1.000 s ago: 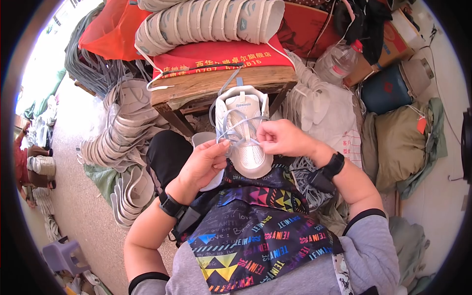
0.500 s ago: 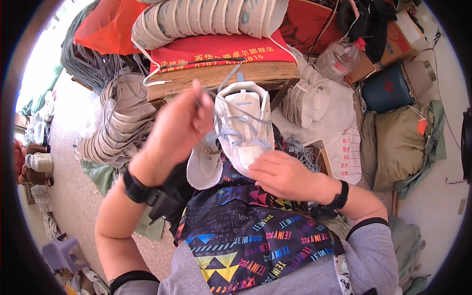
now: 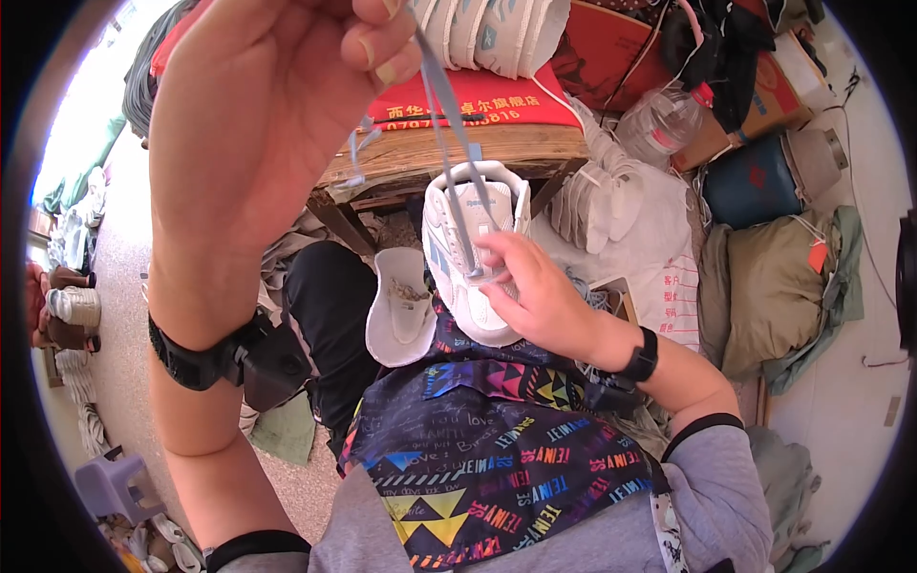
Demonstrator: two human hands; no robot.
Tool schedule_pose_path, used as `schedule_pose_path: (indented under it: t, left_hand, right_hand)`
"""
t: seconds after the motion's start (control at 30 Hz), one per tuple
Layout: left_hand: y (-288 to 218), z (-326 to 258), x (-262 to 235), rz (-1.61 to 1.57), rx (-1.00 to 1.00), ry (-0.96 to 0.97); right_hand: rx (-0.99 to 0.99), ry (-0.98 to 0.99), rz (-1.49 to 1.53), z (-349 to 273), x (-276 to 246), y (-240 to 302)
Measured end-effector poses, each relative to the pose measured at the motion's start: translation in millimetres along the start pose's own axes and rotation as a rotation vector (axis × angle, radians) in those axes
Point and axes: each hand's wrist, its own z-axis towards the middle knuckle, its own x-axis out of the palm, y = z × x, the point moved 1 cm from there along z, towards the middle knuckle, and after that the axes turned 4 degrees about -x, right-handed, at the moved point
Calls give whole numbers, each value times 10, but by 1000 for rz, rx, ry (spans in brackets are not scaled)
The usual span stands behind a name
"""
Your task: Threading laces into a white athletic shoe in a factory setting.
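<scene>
A white sneaker (image 3: 447, 267) with grey-blue side patches rests upright over my lap, its toe toward me. My left hand (image 3: 244, 143) is raised high and close to the camera, with its fingertips closed on a grey shoelace (image 3: 434, 81). The lace runs in taut strands from those fingers down to the sneaker's eyelets. At the front of the lacing my right hand (image 3: 554, 304) pinches the lace between thumb and fingers, though the exact grip is partly hidden. Left of the sneaker lies a white, shoe-shaped piece (image 3: 387, 329) with something pale inside it.
Beyond the sneaker stands a wooden bench (image 3: 535, 141) under a red cloth (image 3: 549, 94), with a row of nested shoe uppers (image 3: 521, 38) on top. White shoe parts (image 3: 597, 205), a plastic bottle (image 3: 659, 119) and an olive bundle (image 3: 769, 286) lie to the right. A purple stool (image 3: 115, 485) stands lower left.
My left hand has risen up and toward the camera, drawing the lace up from the shoe. My right hand has moved from the toe up to the lacing. The sneaker has straightened slightly.
</scene>
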Motion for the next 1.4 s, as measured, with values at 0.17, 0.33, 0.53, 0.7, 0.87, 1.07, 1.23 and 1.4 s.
schedule_pose_path:
  t: [0.17,0.33,0.53,0.7,0.87,1.07,1.23,1.4]
  left_hand:
    - [98,-150,-255,48,-43,-139]
    - [333,-239,-394,77,-103,-219]
    - [458,-230,-332,56,-147,-228]
    - [445,-233,-289,99,-172,-251]
    - [439,-192,-269,126,-152,-245]
    - [-131,-21,-611,-88,11,139]
    - [-197,-58,-95,-49,115,-108]
    - [-70,-102,221,-198,148,-210]
  right_hand:
    - [-112,114,-420,257,-42,-25]
    - [2,205,-501,220,103,-31]
    - [21,228,-556,190,249,-83]
    - [-46,243,-570,158,168,-9]
    - [-303,104,-928,264,182,-54]
    - [-312,75,-477,46,261,-166]
    - [-270,-17,-302,-55,195,-156]
    - [296,49,26,140,43,58]
